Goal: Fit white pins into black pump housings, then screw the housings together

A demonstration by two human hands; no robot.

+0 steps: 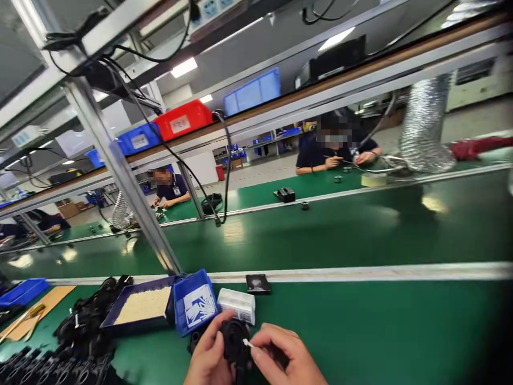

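At the bottom centre, my left hand point(208, 353) is closed around a round black coiled cable point(235, 339). My right hand point(286, 353) pinches a small white stick point(247, 343) between thumb and forefinger, its tip against or just in front of the black coil; whether they touch I cannot tell. Just behind my left hand is a blue bin point(179, 305) with many white strips point(199, 306) in it. A white roll or container point(237, 305) stands right behind the coil. The lower part of the coil is partly hidden by my fingers.
A dark tray point(138, 327) of cream material and a heap of black cables point(86, 326) lie left; rows of black parts point(56, 369) are nearer. A small black square point(258, 284) is behind. A metal post point(120, 171) rises left. Co-workers point(334, 144) sit across the green conveyor point(340, 230).
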